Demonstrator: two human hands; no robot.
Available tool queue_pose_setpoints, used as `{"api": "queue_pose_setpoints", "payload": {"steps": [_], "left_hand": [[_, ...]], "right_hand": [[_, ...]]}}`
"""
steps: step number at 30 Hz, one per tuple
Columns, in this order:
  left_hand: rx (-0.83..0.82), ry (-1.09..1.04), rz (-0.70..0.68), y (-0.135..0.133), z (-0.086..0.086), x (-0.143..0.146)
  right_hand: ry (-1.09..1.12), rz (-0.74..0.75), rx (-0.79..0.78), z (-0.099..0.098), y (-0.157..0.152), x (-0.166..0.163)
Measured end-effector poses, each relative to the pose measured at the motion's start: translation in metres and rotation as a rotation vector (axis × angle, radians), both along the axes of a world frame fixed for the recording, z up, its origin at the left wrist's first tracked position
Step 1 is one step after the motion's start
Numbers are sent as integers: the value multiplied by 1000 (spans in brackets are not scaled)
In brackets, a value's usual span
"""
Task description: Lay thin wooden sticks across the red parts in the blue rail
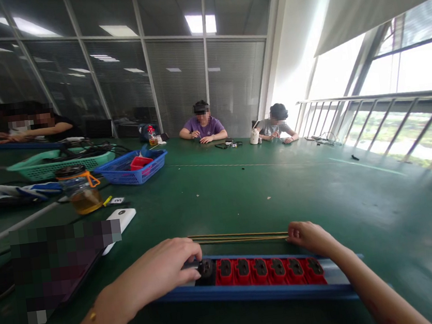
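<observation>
In front of me lies a long blue channel (262, 296) with a row of several red socket modules (260, 270) with black faces in it. At the row's left end is a black socket module (205, 271). My left hand (169, 266) is closed around that end, thumb and fingers on the black module. Thin brass strips (240, 237) lie side by side just behind the channel. My right hand (308, 235) has its curled fingers pinched at the right ends of the strips. The left ends run behind my left fingers.
Left of me are a dark phone-like slab (68, 267), a white power bank (123, 222) and a jar of amber liquid (83, 195). Behind them stand a blue basket (134, 168) and a green basket (60, 161). Other people (203, 124) sit across the green table (220, 198).
</observation>
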State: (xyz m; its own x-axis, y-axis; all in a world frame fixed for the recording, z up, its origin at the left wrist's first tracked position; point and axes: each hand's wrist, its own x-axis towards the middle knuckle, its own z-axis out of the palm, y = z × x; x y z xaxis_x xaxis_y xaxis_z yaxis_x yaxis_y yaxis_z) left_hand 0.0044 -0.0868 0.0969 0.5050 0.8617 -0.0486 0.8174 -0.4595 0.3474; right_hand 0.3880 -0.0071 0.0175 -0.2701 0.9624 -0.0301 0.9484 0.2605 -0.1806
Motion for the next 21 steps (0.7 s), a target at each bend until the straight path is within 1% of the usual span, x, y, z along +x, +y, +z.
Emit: {"api": "queue_pose_setpoints", "payload": {"steps": [2,4,5,7,10,12,16,21], "left_hand": [[11,10,3,1,-2,-1],[38,29,36,4,-4,-2],[54,42,60,6,-6,-2],[69,63,101,9,-10,-2],[39,68,115,11,-12,-1],[29,59,113,10,-13,0],[28,79,107,8,-13,1],[102,127,134,13,-18,2]], "right_hand": [[-41,-34,31,-1,-1,0],[-81,-37,91,-1,-2,0],[-97,-11,122,1,-3,-1],[-119,88,155,4,-4,-4],[-163,242,101,11,-1,-14],[-215,281,56,14,3,-23],[-283,276,15,16,14,-37],[-289,261,0,15,17,-41]]}}
